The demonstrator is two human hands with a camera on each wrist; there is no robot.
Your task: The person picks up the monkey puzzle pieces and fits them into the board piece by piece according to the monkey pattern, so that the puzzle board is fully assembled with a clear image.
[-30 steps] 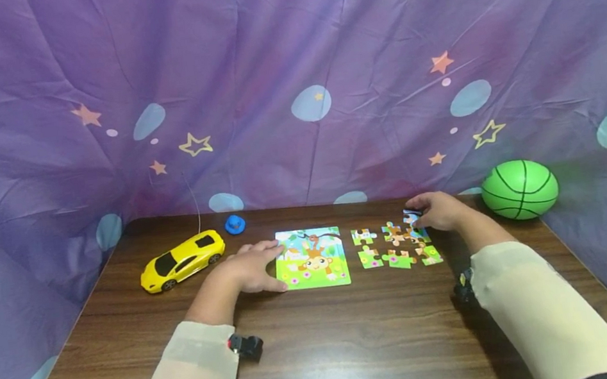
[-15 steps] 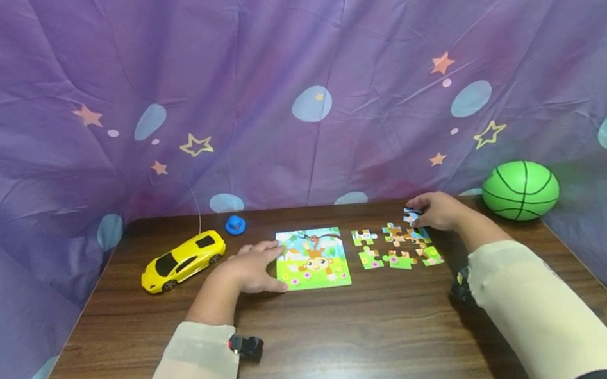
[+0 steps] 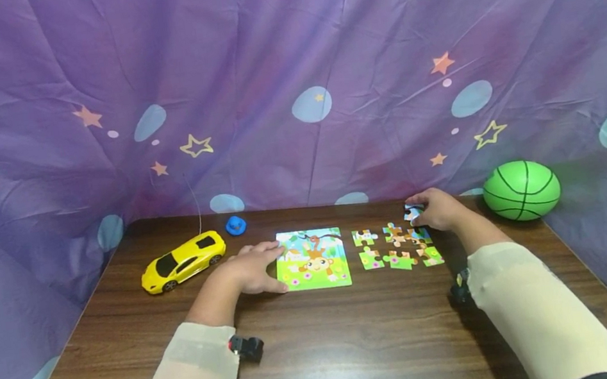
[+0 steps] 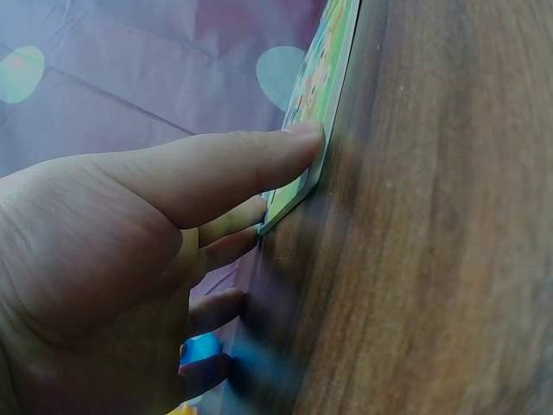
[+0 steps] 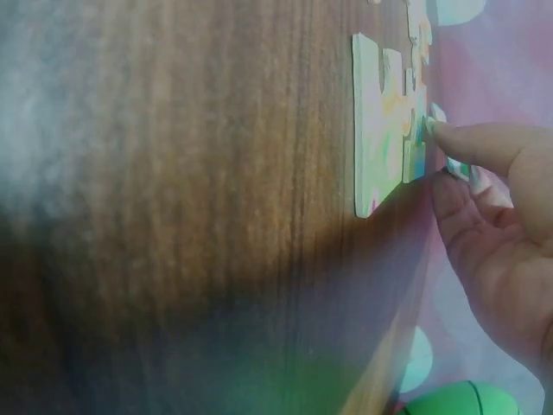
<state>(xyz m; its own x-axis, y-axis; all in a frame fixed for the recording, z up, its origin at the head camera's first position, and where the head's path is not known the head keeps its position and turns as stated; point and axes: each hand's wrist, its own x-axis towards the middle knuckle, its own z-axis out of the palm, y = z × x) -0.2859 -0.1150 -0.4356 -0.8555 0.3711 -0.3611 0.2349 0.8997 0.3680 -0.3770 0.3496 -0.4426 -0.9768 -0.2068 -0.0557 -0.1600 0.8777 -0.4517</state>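
Observation:
A square monkey picture board (image 3: 313,259) lies flat in the middle of the table. My left hand (image 3: 252,270) rests at its left edge with fingers spread; the thumb tip touches the near left corner, as the left wrist view also shows. To the right of the board lie several loose jigsaw pieces, among them a green flowered piece (image 3: 400,260). My right hand (image 3: 439,209) pinches a blue and white jigsaw piece (image 3: 412,210) between thumb and fingers at the back right of the group. The hand hides part of that piece.
A yellow toy car (image 3: 184,261) stands at the left, with a small blue round toy (image 3: 235,225) behind it. A green ball (image 3: 522,190) sits at the right back corner. A purple curtain (image 3: 275,154) hangs behind the brown table (image 3: 327,354).
My right hand has moved slightly toward the back with the blue and white jigsaw piece, opening a gap to the piece in front of it. The left hand stays in place.

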